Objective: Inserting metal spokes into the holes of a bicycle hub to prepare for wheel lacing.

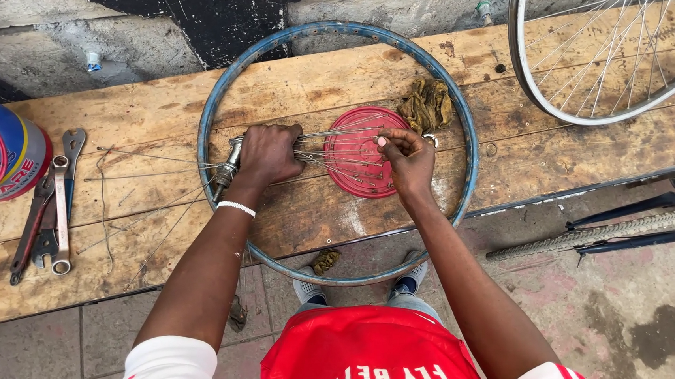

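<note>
Inside the blue rim (pixel 213 111), left hand (pixel 268 155) clenches the hub (pixel 231 167); right hand (pixel 408 157), opposite, pinches spokes (pixel 331 160) fanning between them.

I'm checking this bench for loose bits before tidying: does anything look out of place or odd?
Loose spokes lie scattered across the wooden bench, left of the blue rim. The rim hangs partly over the bench's front edge. A dirty rag sits bunched inside it.

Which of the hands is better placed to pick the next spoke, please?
Probably the right hand: it pinches at the spokes over the red lid, while the left hand grips the hub.
</note>
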